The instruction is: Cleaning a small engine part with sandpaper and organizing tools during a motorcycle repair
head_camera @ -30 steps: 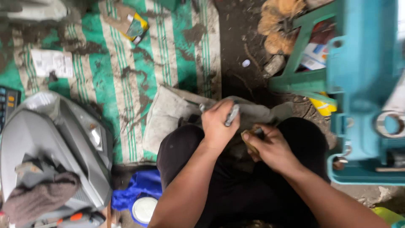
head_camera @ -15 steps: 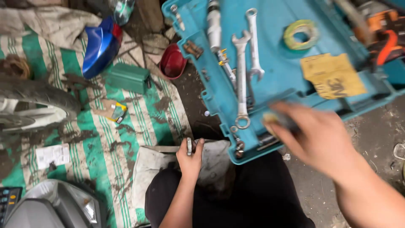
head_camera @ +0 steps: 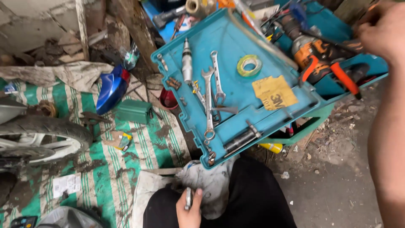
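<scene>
The left hand (head_camera: 188,210) gripped a small silver metal part (head_camera: 188,197) (over the lap); the right hand's (head_camera: 382,29) grip, above the teal plastic tool case (head_camera: 236,99), stayed unclear.

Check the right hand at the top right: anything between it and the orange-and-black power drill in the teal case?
Nothing visible blocks it. The right hand hovers at the case's far corner, just right of the orange-and-black power drill; a thin dark rod lies across the drill toward the hand. Contact with it cannot be told.
</scene>
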